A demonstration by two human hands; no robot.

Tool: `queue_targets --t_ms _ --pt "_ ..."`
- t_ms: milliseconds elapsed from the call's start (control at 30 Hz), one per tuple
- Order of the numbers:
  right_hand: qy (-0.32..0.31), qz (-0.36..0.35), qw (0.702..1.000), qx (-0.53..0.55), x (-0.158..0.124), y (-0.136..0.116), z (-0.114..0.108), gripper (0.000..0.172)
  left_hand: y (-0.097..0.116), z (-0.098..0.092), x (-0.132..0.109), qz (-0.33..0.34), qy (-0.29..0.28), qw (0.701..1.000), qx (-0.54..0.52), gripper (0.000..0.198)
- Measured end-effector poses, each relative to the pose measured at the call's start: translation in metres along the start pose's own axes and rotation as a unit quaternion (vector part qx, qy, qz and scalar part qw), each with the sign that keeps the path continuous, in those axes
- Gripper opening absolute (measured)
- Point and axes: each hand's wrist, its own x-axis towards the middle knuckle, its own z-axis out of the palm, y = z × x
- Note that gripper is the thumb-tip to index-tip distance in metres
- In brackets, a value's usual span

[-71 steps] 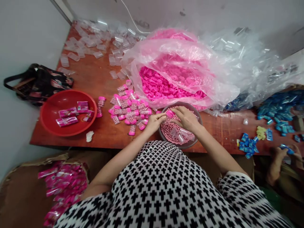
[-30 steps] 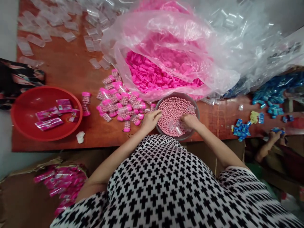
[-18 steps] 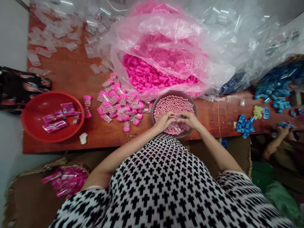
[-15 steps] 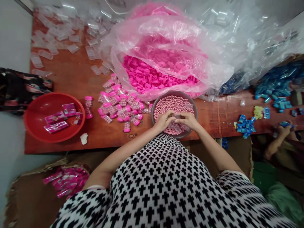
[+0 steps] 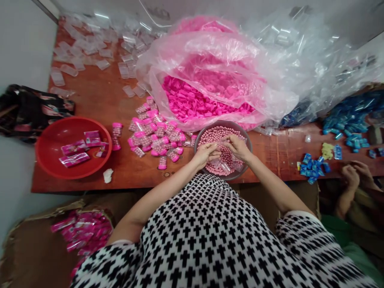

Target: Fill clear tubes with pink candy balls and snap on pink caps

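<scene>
A grey bowl (image 5: 196, 149) full of pink beads (image 5: 217, 133) stands at the table's front edge. Over it, my left hand (image 5: 206, 155) and my right hand (image 5: 238, 148) are close together, fingers bent. Each is closed on something I cannot make out, perhaps clear plastic. Clear plastic containers (image 5: 223, 166) lie on the beads below my hands. Left of the bowl is a heap of small bead-filled containers with pink caps (image 5: 160, 130). Behind the bowl, an open plastic bag (image 5: 240, 48) holds many bright pink caps (image 5: 192, 100).
A red bowl (image 5: 45, 160) with pink packets stands on the wooden table (image 5: 96, 92) at left. Clear containers (image 5: 103, 64) lie at back left. Blue packets (image 5: 312, 168) and another person's hands (image 5: 354, 174) are at right. A box of pink packets (image 5: 90, 232) sits below.
The whole view has shifted slightly. My right hand has risen a little relative to my left, with its fingers bent over the beads. The other person's hands no longer show a blue item.
</scene>
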Motion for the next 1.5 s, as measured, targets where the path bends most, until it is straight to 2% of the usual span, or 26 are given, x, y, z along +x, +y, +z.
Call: queue_targets --t_ms 100,200,300,367,433,500,567,633,733,867,967,1100,1233,1333,1500 --pt "-0.069 0.04 0.98 -0.181 0.021 0.015 0.009 0.028 0.002 -0.015 -0.001 0.046 0.052 0.996 0.053 0.016" --pt "-0.154 -0.001 0.961 -0.229 0.041 0.02 0.031 0.028 0.0 -0.032 -0.001 0.089 0.076 0.985 0.124 0.016" --pt "-0.181 -0.013 0.975 -0.131 0.051 0.017 0.058 0.023 -0.004 -0.045 0.0 0.152 0.097 0.957 0.225 0.021" --pt "-0.155 0.02 0.986 -0.056 0.05 0.016 0.069 0.02 -0.005 -0.049 0.0 0.209 0.116 0.92 0.31 0.026" --pt "-0.104 0.062 0.991 0.058 0.043 0.017 0.072 0.017 -0.004 -0.049 0.001 0.254 0.131 0.876 0.388 0.032" --pt "-0.053 0.086 0.971 0.216 0.034 0.016 0.07 0.017 -0.004 -0.045 0.003 0.274 0.131 0.844 0.443 0.037" --pt "-0.023 0.092 0.933 0.346 0.025 0.012 0.065 0.022 -0.004 -0.039 0.006 0.282 0.114 0.832 0.465 0.036" --pt "-0.007 0.098 0.91 0.404 0.018 0.006 0.061 0.027 -0.004 -0.033 0.01 0.285 0.091 0.836 0.459 0.031" --pt "0.007 0.099 0.905 0.413 0.011 -0.004 0.052 0.031 -0.001 -0.029 0.012 0.284 0.071 0.848 0.443 0.028" --pt "0.026 0.041 0.944 0.325 0.006 -0.012 0.026 0.042 0.006 -0.03 0.01 0.267 0.039 0.866 0.421 0.032" --pt "0.014 -0.037 0.976 0.212 0.005 -0.016 0.005 0.033 0.009 -0.03 0.011 0.241 -0.012 0.895 0.376 0.038" --pt "-0.024 -0.082 0.991 0.1 0.008 -0.023 -0.01 0.029 0.01 -0.033 0.013 0.234 -0.048 0.915 0.324 0.04" --pt "-0.1 -0.079 0.991 0.031 0.01 -0.03 -0.014 0.031 0.01 -0.038 0.011 0.239 -0.065 0.903 0.352 0.034" --pt "-0.122 -0.067 0.989 0.051 0.008 -0.03 -0.011 0.028 0.007 -0.04 0.008 0.239 -0.073 0.893 0.374 0.031" --pt "-0.076 -0.009 0.98 0.186 0.003 -0.027 0.003 0.024 0.004 -0.042 0.011 0.273 -0.06 0.883 0.377 0.027"
